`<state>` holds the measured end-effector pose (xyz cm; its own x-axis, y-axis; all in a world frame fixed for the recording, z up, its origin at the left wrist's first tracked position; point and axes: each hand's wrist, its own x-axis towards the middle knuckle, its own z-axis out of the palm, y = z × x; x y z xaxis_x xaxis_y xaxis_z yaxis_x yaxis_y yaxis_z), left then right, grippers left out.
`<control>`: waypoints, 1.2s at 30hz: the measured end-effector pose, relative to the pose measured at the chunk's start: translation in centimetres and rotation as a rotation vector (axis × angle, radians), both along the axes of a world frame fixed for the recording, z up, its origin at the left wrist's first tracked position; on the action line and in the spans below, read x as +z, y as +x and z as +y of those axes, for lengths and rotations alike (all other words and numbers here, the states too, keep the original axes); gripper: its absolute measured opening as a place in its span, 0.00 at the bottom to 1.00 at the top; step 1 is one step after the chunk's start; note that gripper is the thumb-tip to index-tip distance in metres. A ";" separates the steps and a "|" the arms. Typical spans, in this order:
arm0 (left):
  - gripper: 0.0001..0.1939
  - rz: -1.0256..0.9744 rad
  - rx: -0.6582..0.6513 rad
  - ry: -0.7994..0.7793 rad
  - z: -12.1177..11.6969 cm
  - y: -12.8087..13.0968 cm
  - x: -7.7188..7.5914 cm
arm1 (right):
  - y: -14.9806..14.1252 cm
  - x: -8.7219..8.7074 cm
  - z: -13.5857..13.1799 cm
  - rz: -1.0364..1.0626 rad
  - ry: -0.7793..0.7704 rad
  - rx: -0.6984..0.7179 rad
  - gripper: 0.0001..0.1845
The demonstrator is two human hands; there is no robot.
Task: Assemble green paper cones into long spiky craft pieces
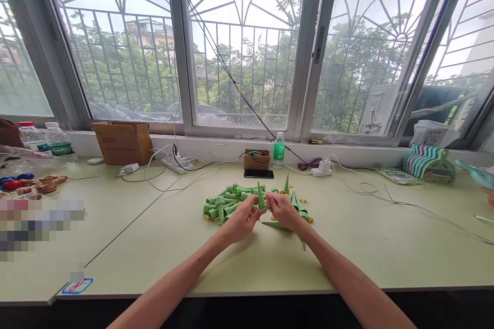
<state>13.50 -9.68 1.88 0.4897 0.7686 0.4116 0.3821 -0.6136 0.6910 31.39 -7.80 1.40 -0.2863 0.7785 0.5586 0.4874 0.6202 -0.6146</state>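
Note:
My left hand (244,220) is closed round the base of a green plastic spike (260,196), which stands point up between its fingers. Close against it on the right, my right hand (284,211) has its fingers pinched together; whatever they hold is hidden. Behind the left hand lies a heap of green plastic tubes and cones (227,199). More green spikes (299,204) lie beyond the right hand, one of them pointing upward. Small yellow pieces (310,219) are scattered among these parts, and another spike (273,224) lies flat under the right wrist.
Behind the heap are a black phone (258,174), a small cardboard box (262,160) and a green-labelled bottle (278,150). A larger carton (122,144) and a power strip (179,163) stand to the left. Cables cross the table (405,247). At far right are small dustpans (430,164).

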 end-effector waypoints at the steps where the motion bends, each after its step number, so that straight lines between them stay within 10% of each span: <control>1: 0.08 -0.001 -0.006 0.010 0.1 0.0 -0.1 | 0.0 0.0 0.0 -0.005 0.006 0.003 0.22; 36: 0.13 -0.210 0.124 0.070 0.8 0.1 -0.2 | -0.3 -0.1 0.0 0.041 0.040 -0.031 0.23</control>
